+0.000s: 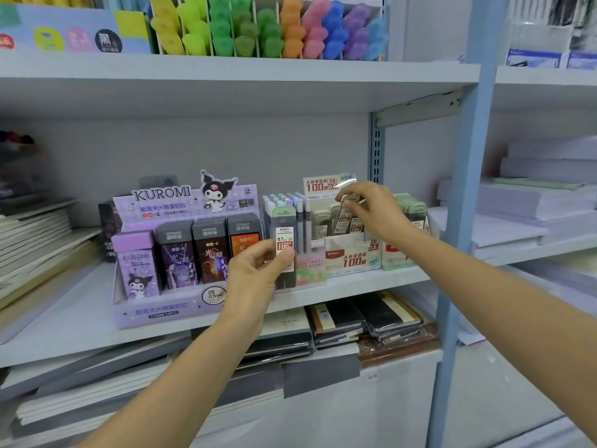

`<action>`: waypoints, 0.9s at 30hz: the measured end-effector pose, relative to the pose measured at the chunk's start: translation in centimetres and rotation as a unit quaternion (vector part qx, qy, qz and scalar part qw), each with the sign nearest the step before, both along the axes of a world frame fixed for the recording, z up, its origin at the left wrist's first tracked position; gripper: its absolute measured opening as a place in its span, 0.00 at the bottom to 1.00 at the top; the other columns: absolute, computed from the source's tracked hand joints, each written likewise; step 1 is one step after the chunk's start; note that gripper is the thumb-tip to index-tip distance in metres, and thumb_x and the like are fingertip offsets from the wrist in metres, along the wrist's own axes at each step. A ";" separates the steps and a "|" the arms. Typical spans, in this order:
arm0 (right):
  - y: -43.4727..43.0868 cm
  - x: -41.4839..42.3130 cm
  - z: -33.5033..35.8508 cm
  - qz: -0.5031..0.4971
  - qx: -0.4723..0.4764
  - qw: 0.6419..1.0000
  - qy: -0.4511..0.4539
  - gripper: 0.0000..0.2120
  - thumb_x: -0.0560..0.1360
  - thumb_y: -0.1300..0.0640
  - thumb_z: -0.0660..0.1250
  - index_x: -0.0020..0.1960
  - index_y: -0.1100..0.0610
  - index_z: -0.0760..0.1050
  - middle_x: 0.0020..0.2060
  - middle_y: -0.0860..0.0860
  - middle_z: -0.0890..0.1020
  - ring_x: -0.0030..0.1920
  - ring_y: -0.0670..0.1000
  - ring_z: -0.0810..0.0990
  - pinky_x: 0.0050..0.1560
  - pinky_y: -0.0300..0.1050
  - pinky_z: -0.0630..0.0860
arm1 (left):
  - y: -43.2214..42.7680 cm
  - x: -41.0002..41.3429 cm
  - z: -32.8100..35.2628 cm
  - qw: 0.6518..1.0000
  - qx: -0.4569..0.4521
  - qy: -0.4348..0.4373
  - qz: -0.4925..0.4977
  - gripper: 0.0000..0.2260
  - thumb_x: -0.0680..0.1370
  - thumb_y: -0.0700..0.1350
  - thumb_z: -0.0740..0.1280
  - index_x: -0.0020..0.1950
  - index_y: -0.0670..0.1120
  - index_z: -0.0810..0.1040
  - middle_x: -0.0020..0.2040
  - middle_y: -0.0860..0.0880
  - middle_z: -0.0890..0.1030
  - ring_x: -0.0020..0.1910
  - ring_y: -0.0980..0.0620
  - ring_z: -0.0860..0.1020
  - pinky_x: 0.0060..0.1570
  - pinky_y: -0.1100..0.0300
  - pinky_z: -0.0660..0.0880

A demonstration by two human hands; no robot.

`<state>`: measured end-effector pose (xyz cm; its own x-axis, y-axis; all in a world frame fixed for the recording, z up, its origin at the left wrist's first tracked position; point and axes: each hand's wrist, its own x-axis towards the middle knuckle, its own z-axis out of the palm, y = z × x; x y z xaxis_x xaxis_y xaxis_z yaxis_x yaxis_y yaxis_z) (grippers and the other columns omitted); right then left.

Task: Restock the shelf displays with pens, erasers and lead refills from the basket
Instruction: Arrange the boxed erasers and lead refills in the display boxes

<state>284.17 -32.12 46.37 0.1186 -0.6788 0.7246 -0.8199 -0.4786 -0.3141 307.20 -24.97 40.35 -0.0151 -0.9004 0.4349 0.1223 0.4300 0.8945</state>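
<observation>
Upright, green-capped refill [285, 227] tops left hand's [255, 273] grip; right hand [371, 211] pinches tilted refill [341, 217].

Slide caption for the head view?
Left hand holds a green-capped grey lead-refill case; right hand pinches a second refill case at the white display box.

The dark, flat plastic lead refill case [287, 222] pinched in the left hand [255, 273] looks smooth and semi-glossy, with a white paper label [284, 241], and the slim translucent plastic refill case [339, 215] pinched by the right hand [371, 211] looks equally smooth. At the front edge of the matt, pale grey painted metal shelf [371, 283], the purple printed cardboard display box [181, 205] has a soft sheen; under the shelf, dark stacked notebooks [384, 318] shine in clear plastic wrap.
</observation>
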 end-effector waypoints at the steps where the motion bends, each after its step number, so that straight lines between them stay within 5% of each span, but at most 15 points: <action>1: -0.3 0.0 0.0 -0.002 0.003 1.000 0.006 0.09 0.79 0.60 0.64 0.57 0.55 0.80 0.55 0.54 0.80 0.52 0.50 0.78 0.57 0.47 0.76 | 0.0 -0.2 0.1 1.000 0.001 0.005 -0.001 0.07 0.76 0.40 0.71 0.48 0.52 0.83 0.46 0.53 0.86 0.46 0.58 0.83 0.42 0.70 0.77; 7: -1.4 -0.3 0.0 -0.039 0.003 0.997 0.066 0.15 0.79 0.58 0.65 0.65 0.56 0.77 0.49 0.49 0.73 0.51 0.50 0.72 0.54 0.47 0.74 | -0.5 -1.8 0.7 1.000 -0.014 0.002 -0.006 0.07 0.74 0.37 0.72 0.49 0.48 0.83 0.44 0.53 0.86 0.43 0.59 0.83 0.40 0.70 0.76; 15: -1.3 -0.7 0.8 -0.050 0.028 0.995 0.084 0.09 0.78 0.56 0.66 0.57 0.53 0.80 0.54 0.49 0.82 0.53 0.47 0.79 0.57 0.46 0.77 | -1.3 -4.6 1.0 1.000 -0.012 -0.002 0.022 0.10 0.72 0.40 0.74 0.52 0.45 0.81 0.45 0.48 0.86 0.45 0.51 0.84 0.45 0.61 0.81; 18: 0.0 -1.4 1.5 0.036 0.011 0.999 -0.032 0.13 0.80 0.52 0.62 0.62 0.53 0.77 0.56 0.49 0.82 0.46 0.41 0.78 0.46 0.30 0.73 | -1.7 -5.8 0.9 0.999 -0.011 -0.011 0.028 0.10 0.72 0.40 0.75 0.52 0.44 0.81 0.44 0.47 0.86 0.45 0.50 0.84 0.46 0.60 0.81; 20: 1.4 -2.0 2.1 0.171 0.061 0.977 -0.114 0.15 0.80 0.50 0.61 0.66 0.51 0.74 0.57 0.48 0.81 0.47 0.42 0.81 0.45 0.32 0.77 | -1.8 -7.0 0.9 0.999 -0.013 -0.019 0.032 0.09 0.72 0.40 0.75 0.50 0.45 0.81 0.43 0.49 0.86 0.44 0.52 0.84 0.44 0.63 0.80; 23: 3.1 -3.1 2.1 0.249 0.134 0.956 -0.071 0.15 0.78 0.53 0.66 0.65 0.50 0.75 0.54 0.47 0.83 0.52 0.43 0.82 0.51 0.39 0.80 | -1.8 -9.3 1.0 0.999 -0.035 -0.029 0.023 0.08 0.71 0.39 0.75 0.48 0.48 0.81 0.40 0.53 0.85 0.41 0.55 0.83 0.42 0.67 0.78; 27: 4.3 -6.2 2.1 0.232 0.104 0.963 -0.085 0.08 0.79 0.58 0.65 0.57 0.52 0.79 0.49 0.48 0.84 0.48 0.45 0.83 0.44 0.37 0.79 | -2.0 -11.9 0.8 0.980 -0.124 -0.138 0.069 0.08 0.76 0.46 0.71 0.53 0.53 0.79 0.47 0.59 0.83 0.48 0.61 0.80 0.49 0.65 0.76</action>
